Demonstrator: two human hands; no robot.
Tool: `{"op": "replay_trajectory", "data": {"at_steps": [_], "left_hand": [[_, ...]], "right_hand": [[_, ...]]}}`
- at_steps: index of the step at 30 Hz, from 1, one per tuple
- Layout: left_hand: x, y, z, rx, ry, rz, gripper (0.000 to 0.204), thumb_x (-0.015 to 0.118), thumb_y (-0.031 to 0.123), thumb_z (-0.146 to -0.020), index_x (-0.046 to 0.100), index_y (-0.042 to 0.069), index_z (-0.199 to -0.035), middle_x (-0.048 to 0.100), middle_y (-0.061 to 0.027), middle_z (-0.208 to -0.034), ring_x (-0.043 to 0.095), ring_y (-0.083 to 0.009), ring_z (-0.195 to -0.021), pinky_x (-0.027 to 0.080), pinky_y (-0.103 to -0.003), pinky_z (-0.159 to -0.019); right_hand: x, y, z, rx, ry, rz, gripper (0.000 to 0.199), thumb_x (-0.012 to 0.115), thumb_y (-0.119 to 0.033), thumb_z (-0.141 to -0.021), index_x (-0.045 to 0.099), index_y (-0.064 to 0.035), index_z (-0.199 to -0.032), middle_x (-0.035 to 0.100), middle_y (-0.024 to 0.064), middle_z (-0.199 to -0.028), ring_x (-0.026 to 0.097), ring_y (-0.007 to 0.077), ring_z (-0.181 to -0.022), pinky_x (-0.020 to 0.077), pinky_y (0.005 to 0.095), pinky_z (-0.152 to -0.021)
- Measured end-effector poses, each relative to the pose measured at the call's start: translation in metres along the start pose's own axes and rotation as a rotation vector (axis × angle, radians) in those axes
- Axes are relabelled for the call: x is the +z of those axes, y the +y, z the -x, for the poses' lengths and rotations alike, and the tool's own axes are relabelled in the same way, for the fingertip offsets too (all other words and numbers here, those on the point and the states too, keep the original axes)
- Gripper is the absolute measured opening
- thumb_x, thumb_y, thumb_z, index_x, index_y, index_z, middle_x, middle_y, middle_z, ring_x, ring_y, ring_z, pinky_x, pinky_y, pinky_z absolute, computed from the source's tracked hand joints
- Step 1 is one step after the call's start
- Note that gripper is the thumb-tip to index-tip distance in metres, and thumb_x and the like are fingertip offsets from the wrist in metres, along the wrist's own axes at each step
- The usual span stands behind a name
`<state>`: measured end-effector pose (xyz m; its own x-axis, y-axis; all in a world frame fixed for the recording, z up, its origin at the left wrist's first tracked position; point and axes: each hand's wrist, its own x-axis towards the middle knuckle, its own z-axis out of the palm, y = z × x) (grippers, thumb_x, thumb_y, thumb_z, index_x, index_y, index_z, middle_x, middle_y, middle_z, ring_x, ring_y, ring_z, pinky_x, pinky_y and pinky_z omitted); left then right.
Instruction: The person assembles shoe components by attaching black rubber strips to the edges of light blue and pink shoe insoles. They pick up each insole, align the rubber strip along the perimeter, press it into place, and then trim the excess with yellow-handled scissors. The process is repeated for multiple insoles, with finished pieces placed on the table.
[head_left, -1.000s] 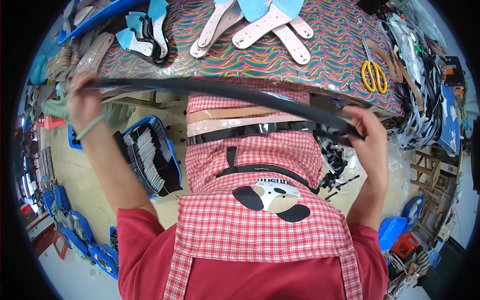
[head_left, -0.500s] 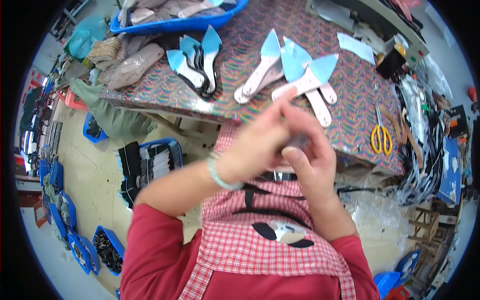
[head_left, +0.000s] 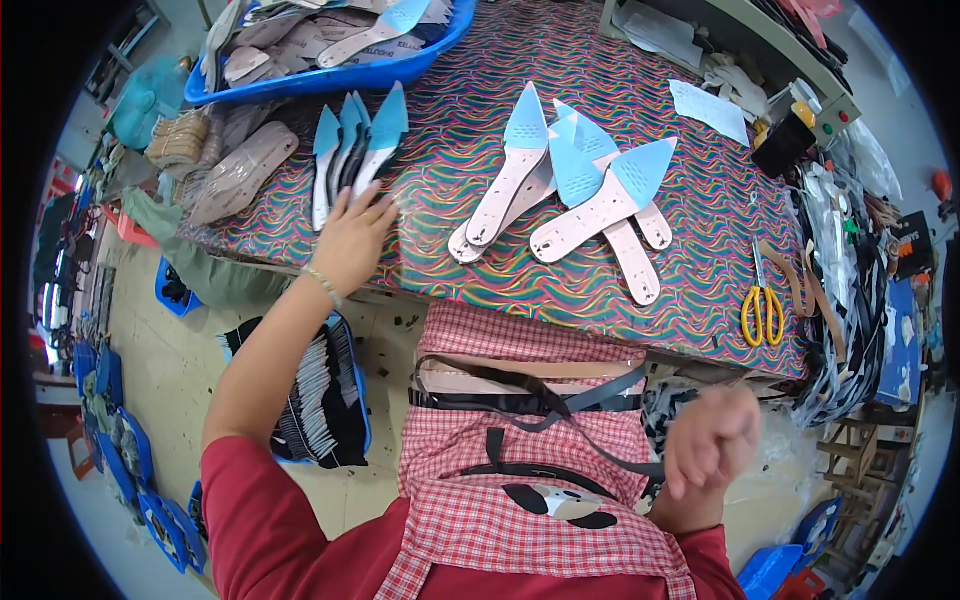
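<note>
The person's left hand [head_left: 352, 240] was spread loosely, fingers apart, with the tips at the near ends of a small bunch of blue-tipped dark insoles [head_left: 385, 130]. It did not seem to grip them. The insoles lay close together, side by side, on the left part of the wavy-patterned bench [head_left: 440, 150]. The right hand [head_left: 712, 440] was up above the lap with its fingers curled in. It was blurry, so nobody could tell if it had hold of the dark strap [head_left: 605, 390], whose end ran up close to it.

The insoles looked light and thin, a bit bendy but firm enough to keep their shape. The narrow heel ends pointed at the person, so those seemed the easy part to pinch. Their smooth tops might slide on each other (like a pile of cards).

The strap looked soft and floppy. It lay in a loose loop over the checked apron [head_left: 530, 500], and holding it near an end seemed best.
</note>
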<state>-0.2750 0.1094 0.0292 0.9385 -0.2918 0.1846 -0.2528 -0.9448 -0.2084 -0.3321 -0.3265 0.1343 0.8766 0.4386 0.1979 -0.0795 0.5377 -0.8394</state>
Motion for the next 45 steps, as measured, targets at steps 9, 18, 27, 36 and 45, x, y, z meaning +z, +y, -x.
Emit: {"op": "replay_trajectory", "data": {"at_steps": [9,18,27,36,45], "left_hand": [[0.017,0.093,-0.094,-0.273,0.243,0.975,0.054,0.062,0.016,-0.087,0.041,0.000,-0.135,0.057,-0.0192,-0.121,0.056,-0.0309,-0.113,0.041,-0.038,-0.099],[-0.061,0.103,-0.054,-0.002,0.305,0.500,0.073,0.072,0.010,-0.080,0.034,0.003,-0.142,0.049,-0.0161,-0.133,0.051,-0.0298,-0.118,0.041,-0.039,-0.100],[-0.080,0.167,-0.044,-0.497,-0.226,2.364,0.057,0.052,0.039,-0.092,0.047,-0.007,-0.126,0.062,-0.0201,-0.110,0.062,-0.0304,-0.103,0.052,-0.040,-0.087],[-0.089,0.202,-0.037,-0.703,0.049,2.218,0.025,0.059,0.016,-0.091,0.057,-0.002,-0.108,0.065,-0.0089,-0.088,0.065,-0.0159,-0.068,0.055,-0.029,-0.059],[-0.082,0.204,-0.024,-0.700,0.087,2.113,0.021,0.059,0.011,-0.091,0.058,-0.002,-0.108,0.065,-0.0088,-0.094,0.065,-0.0162,-0.079,0.054,-0.030,-0.069]], "right_hand": [[-0.029,0.153,-0.199,-0.092,-0.108,1.464,0.020,0.048,-0.011,-0.093,0.059,-0.0022,-0.107,0.064,0.0201,-0.105,0.060,0.0352,-0.101,0.0452,0.0413,-0.093],[-0.031,0.110,-0.155,-0.015,0.000,0.185,0.022,0.054,-0.010,-0.092,0.065,-0.0013,-0.109,0.062,0.0118,-0.118,0.054,0.0195,-0.116,0.0421,0.0329,-0.098],[-0.016,0.074,-0.060,-0.391,-0.023,1.079,0.020,0.061,-0.005,-0.087,0.068,-0.0024,-0.105,0.066,0.0118,-0.101,0.063,0.0207,-0.092,0.0482,0.0300,-0.081],[-0.017,0.082,-0.055,0.293,0.224,-0.077,0.016,0.067,-0.008,-0.088,0.060,-0.0012,-0.100,0.064,0.0029,-0.090,0.059,0.0061,-0.080,0.0498,0.0204,-0.071],[-0.008,0.102,-0.057,0.169,0.339,0.008,0.019,0.071,-0.008,-0.084,0.059,-0.0017,-0.098,0.062,0.0018,-0.089,0.059,0.0068,-0.080,0.0486,0.0196,-0.073]]}}
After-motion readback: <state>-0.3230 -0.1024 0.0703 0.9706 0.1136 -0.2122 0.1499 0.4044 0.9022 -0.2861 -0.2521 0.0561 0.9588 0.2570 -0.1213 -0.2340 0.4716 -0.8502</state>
